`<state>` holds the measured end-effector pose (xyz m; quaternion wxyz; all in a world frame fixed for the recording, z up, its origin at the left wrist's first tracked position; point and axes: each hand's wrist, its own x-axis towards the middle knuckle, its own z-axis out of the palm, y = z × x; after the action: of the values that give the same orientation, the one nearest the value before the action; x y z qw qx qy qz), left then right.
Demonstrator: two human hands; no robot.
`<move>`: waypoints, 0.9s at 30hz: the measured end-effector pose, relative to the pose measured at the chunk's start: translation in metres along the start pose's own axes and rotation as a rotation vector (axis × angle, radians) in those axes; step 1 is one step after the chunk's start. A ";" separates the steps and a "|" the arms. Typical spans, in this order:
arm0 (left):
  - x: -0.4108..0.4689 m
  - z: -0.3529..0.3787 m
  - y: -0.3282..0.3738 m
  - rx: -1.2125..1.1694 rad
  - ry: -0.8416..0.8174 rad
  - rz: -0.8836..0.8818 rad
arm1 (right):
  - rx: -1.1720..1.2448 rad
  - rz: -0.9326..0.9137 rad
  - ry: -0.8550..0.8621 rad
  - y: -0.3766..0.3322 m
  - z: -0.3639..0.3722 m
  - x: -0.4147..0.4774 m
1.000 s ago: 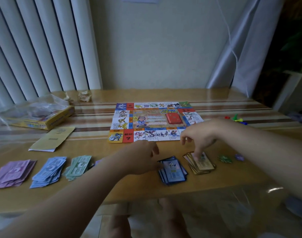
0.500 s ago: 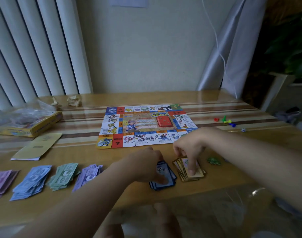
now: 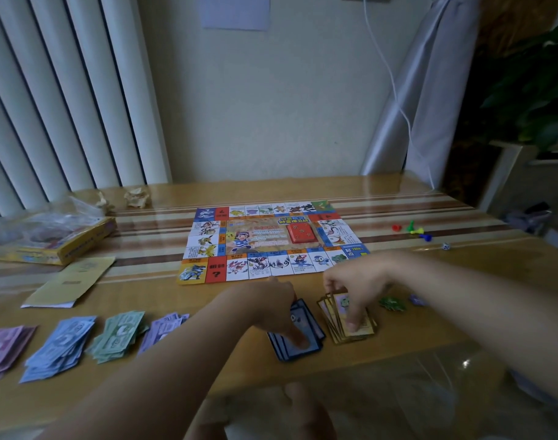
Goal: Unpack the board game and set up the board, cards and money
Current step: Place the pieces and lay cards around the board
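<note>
A: Here, which step is in hand?

B: Squaring the 2 card stacks, by my reading. The board (image 3: 272,241) lies unfolded and flat at mid-table, a red deck (image 3: 300,232) on its centre. In front of it, near the table's (image 3: 430,204) front edge, sit a blue stack (image 3: 298,336) and, just beside it to the right, a tan stack (image 3: 347,319).

A: What do the hands hold?

B: The left hand (image 3: 271,308) rests on the blue stack, fingers curled down, 1 fingertip pressing the top card; it pins the stack and does not lift it. The right hand (image 3: 355,282) arches over the tan stack, thumb at the far edge, fingers at the near edge, closed lightly about the cards. Both stacks are fanned, not squared.

A: And the money?

B: Laid out at left in 4 loose piles: purple notes (image 3: 3,347), blue notes (image 3: 60,344), green notes (image 3: 120,333) and lilac notes (image 3: 163,327), the last partly hidden by the left forearm. The box (image 3: 65,242) and a leaflet (image 3: 71,281) lie further back at left.

A: What remains?

B: Little, I judge. Pawns (image 3: 412,230) and a die (image 3: 446,246) lie right of the board; 2 small tokens (image 3: 392,303) sit beside the tan stack. The next move calls for pushing each stack's edges inward, gently, since loose cards slide on the glossy top.
</note>
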<state>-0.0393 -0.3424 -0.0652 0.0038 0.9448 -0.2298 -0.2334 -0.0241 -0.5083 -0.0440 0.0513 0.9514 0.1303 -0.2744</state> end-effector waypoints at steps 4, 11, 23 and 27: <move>0.000 0.001 -0.001 -0.084 -0.002 0.008 | -0.046 -0.042 0.024 0.000 0.002 -0.006; -0.001 0.000 -0.003 -0.074 0.004 0.025 | 0.005 -0.070 0.045 0.005 0.001 -0.009; -0.031 0.019 -0.044 -0.167 0.092 -0.087 | 0.235 -0.121 0.192 -0.003 -0.015 -0.002; -0.041 0.020 -0.055 -0.098 0.079 -0.148 | 0.367 -0.188 0.320 -0.014 -0.024 0.001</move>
<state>-0.0564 -0.2733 -0.0719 0.0421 0.9663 -0.1474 -0.2066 -0.0144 -0.4909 -0.0247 -0.1692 0.9597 0.1728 -0.1428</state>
